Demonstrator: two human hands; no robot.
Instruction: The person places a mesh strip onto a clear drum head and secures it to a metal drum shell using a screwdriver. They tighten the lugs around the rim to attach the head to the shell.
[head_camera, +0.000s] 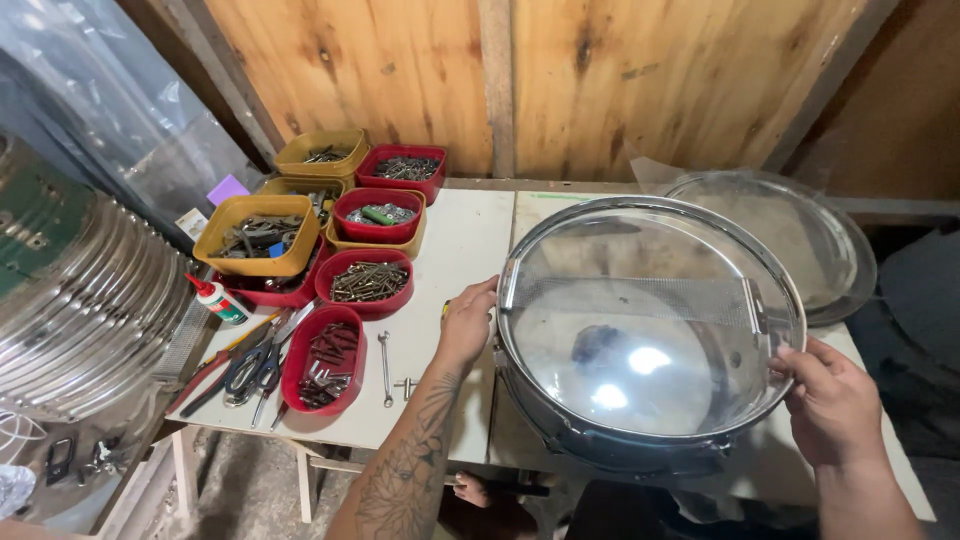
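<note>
A snare drum (648, 330) with a clear head, a chrome hoop and a strip of snare wires across its middle rests tilted on the white workbench (460, 250). My left hand (468, 322) grips the drum's left rim. My right hand (832, 400) grips its right rim. Both hands hold the drum from opposite sides.
Red and yellow trays (368, 282) of screws and small hardware crowd the bench's left side, with a glue bottle (217, 300), scissors (255, 368) and a wrench (385, 368). A second clear drum head (800, 235) lies behind the drum. A ribbed metal shell (80, 300) stands at left.
</note>
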